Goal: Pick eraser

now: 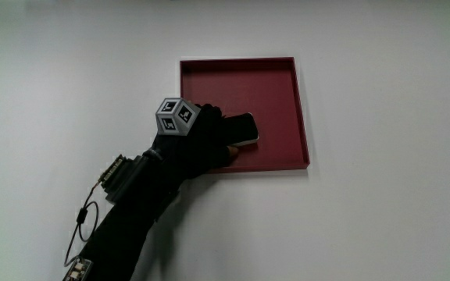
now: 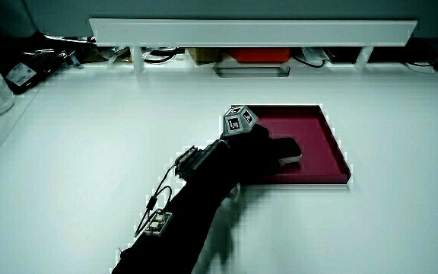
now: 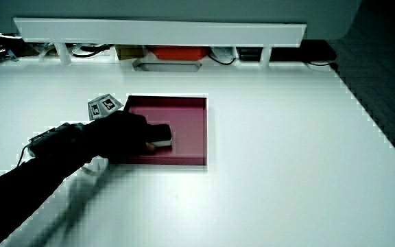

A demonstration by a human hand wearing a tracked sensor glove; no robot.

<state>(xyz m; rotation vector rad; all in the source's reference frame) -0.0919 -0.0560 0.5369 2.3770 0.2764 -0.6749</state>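
The eraser (image 1: 242, 129), a dark block with a pale lower face, lies inside the red tray (image 1: 276, 74), in the part of the tray nearest the person, and it sits directly at the fingertips of the hand (image 1: 201, 140), which reaches in over the tray's rim. The gloved fingers curl around the eraser's nearer end, with the thumb (image 1: 230, 153) pressed toward its pale side, so the hand appears closed on the block; whether the eraser is raised off the tray floor or resting on it cannot be told. In both side views the same grasp shows: the eraser (image 2: 287, 149) juts out past the fingers of the hand (image 2: 255, 152), and again the eraser (image 3: 160, 136) pokes from the hand (image 3: 125, 130) over the tray's floor. The patterned cube (image 1: 174, 115) rides on the back of the hand, tilted, just outside the tray's edge. The forearm (image 1: 135, 211) runs back from the hand toward the person across the white table (image 1: 381, 226), carrying a small device with a looped cable (image 1: 84, 215). The tray (image 2: 331, 144) rests flat on the table, its open area stretching away from the fingertips, farther from the person. A low white partition (image 2: 253, 32) stands at the table's edge farthest from the hand.
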